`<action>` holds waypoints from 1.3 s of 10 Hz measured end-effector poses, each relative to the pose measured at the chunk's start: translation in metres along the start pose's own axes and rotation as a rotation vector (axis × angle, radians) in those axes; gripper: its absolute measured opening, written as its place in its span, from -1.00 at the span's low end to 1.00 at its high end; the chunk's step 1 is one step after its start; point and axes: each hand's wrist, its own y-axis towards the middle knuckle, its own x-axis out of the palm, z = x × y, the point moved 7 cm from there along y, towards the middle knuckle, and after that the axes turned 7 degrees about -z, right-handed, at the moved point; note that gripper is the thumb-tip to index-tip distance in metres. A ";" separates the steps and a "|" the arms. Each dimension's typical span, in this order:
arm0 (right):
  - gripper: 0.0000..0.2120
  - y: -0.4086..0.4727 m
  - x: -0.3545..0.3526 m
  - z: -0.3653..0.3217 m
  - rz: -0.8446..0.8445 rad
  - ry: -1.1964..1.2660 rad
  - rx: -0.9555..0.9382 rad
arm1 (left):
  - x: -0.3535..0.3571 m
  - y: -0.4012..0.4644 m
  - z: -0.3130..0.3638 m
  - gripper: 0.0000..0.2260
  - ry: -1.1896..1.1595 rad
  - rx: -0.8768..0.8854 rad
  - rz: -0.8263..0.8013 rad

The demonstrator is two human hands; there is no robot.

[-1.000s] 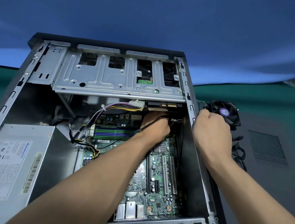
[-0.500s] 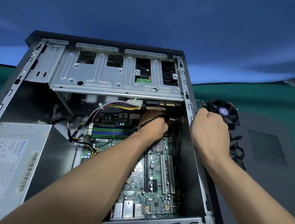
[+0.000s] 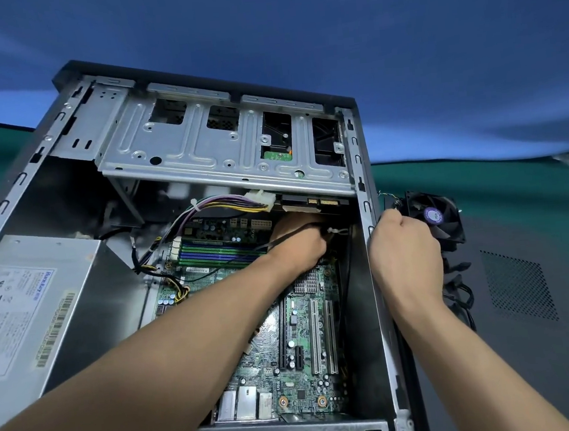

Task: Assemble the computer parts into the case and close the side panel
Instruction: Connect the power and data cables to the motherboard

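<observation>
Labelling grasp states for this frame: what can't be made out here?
Head view only:
- Left hand fingertips: hidden under the drive cage; what they grip is unclear.
- Right hand fingers: curled at the case edge, hidden by its own back.
- Power supply label: too small.
- Fan: partly hidden behind the right hand.

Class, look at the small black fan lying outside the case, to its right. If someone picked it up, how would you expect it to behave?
The fan looks like a thin plastic frame, so probably light and stiff. Thin wires trail from it toward the case, so it could snag or tug if lifted quickly. Its blades sit exposed, so gripping the frame seems safer.
</observation>
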 end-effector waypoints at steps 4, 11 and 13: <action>-0.64 0.000 0.000 0.000 0.019 -0.030 -0.022 | 0.000 0.002 0.005 -0.71 0.053 0.035 -0.004; -0.64 0.000 0.001 0.002 0.011 0.000 0.013 | -0.010 -0.001 0.012 -0.79 0.335 0.228 0.293; -0.65 0.001 0.000 0.003 0.000 -0.048 0.010 | -0.005 -0.002 0.019 -0.76 0.512 0.338 0.290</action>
